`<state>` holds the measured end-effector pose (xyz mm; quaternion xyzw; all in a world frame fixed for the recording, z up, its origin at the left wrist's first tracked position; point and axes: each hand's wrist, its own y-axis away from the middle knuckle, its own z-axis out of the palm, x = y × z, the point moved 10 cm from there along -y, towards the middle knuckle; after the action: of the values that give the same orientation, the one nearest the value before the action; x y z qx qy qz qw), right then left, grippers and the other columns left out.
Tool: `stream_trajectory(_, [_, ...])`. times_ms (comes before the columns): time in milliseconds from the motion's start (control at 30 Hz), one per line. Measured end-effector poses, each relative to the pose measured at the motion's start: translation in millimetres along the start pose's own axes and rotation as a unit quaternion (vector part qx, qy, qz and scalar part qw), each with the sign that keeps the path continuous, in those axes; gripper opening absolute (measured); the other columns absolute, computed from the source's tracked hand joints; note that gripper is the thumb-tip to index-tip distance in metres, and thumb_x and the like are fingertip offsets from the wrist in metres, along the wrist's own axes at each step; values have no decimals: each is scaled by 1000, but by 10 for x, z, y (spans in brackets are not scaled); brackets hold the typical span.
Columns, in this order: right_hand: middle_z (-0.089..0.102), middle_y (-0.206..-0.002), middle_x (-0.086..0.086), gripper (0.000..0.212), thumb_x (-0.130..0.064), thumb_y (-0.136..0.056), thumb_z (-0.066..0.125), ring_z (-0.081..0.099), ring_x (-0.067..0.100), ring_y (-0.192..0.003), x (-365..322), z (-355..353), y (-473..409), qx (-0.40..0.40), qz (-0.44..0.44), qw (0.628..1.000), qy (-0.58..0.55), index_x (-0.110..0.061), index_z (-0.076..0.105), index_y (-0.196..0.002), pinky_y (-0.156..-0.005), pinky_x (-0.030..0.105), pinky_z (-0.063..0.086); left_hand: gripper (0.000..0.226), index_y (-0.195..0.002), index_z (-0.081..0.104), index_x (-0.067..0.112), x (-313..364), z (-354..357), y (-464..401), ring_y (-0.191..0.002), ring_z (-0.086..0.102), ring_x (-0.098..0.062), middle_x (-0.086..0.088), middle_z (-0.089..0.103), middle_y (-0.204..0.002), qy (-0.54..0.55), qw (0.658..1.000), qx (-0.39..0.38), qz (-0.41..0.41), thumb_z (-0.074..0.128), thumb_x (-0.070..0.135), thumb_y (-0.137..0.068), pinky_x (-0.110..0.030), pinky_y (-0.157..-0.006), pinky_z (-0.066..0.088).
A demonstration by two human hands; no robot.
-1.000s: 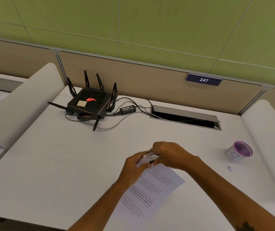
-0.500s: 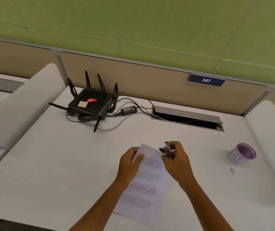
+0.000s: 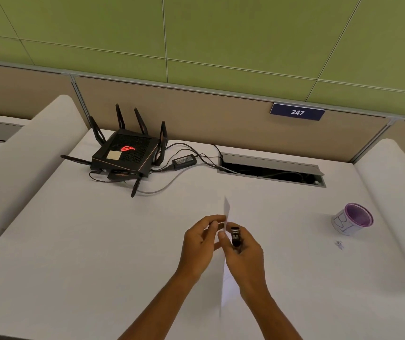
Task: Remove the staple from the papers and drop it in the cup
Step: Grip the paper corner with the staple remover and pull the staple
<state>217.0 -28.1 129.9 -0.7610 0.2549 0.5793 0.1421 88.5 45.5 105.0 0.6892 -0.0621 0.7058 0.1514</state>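
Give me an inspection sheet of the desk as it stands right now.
Surface: white desk, bare in the middle.
Job's things: papers held edge-on to the camera; staple remover beside them; staple not discernible; purple-rimmed cup at right, standing apart.
Clutter: small scrap near the cup.
Grippers: left hand pinches the papers; right hand holds the staple remover.
Cables: several run from the router and power adapter into the cable hatch.
Surroundings: tan partition with a 247 plate, green wall above.
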Motion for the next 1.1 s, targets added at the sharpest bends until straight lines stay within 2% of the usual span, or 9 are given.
stream_trajectory(100, [74,-95,-31,22,-31,-94,73,70,-2,-95,-2,-31,-38,5,-6,1000,-11,-45,67,-111,-78,8,55,30,-128,72,23,41,39,1,-122,69,-12,6,74,-128,-27,999,-15,21,50,14,-110,-39,-93,65])
stream_trajectory(200, [76,-81,-11,9,-26,-96,72,71,13,-76,55,-128,-67,33,21,998,-45,-33,74,-91,-69,19,59,26,-125,73,20,98,44,5,-121,69,-13,7,72,-128,-38,998,-12,46,55,14,-107,-42,-93,65])
stream_trajectory(300, [69,-66,0,13,-21,-96,73,60,16,-57,163,-237,-106,52,80,988,-119,-17,75,-84,-60,28,54,27,-126,70,29,193,3,58,-120,67,-4,14,71,-129,-86,992,18,89,60,32,-101,-34,-96,63])
stream_trajectory(433, [49,-58,11,19,-14,-94,74,41,20,-51,252,-225,-144,42,138,957,-253,3,69,-88,-53,31,41,56,-142,53,41,32,7,101,-130,59,-4,18,57,-148,-162,982,-12,93,67,55,-90,-26,-104,56])
stream_trajectory(500, [44,-54,9,15,-12,-94,74,37,19,-49,239,-183,-143,31,150,945,-290,-2,69,-84,-52,30,37,67,-149,42,42,-36,36,137,-137,53,-7,22,48,-154,-187,977,-49,96,68,60,-89,-24,-109,49])
stream_trajectory(667, [42,-55,8,16,-9,-95,72,35,17,-48,214,-92,-97,21,172,917,-360,-10,74,-79,-51,28,37,85,-159,25,34,-26,108,255,-147,39,-8,23,31,-162,-221,960,-112,135,76,39,-91,-8,-111,37])
stream_trajectory(800, [40,-58,7,12,-8,-94,72,33,15,-49,222,-14,-56,16,196,892,-408,-11,74,-83,-52,28,34,97,-163,11,35,-58,175,323,-150,30,-2,25,17,-166,-228,952,-150,135,76,42,-90,-8,-112,35])
stream_trajectory(900, [36,-57,7,15,-6,-95,70,31,15,-48,205,58,-20,5,206,880,-429,-10,72,-81,-49,27,33,93,-163,12,35,-90,159,316,-148,33,1,25,20,-166,-224,959,-120,126,73,44,-94,-7,-110,39])
stream_trajectory(1100, [39,-60,9,18,-2,-96,68,31,14,-45,234,164,16,-10,205,876,-436,-9,74,-80,-45,26,28,58,-152,30,49,-185,-28,266,-135,52,1,35,40,-150,-179,980,-42,81,59,36,-103,-12,-103,50])
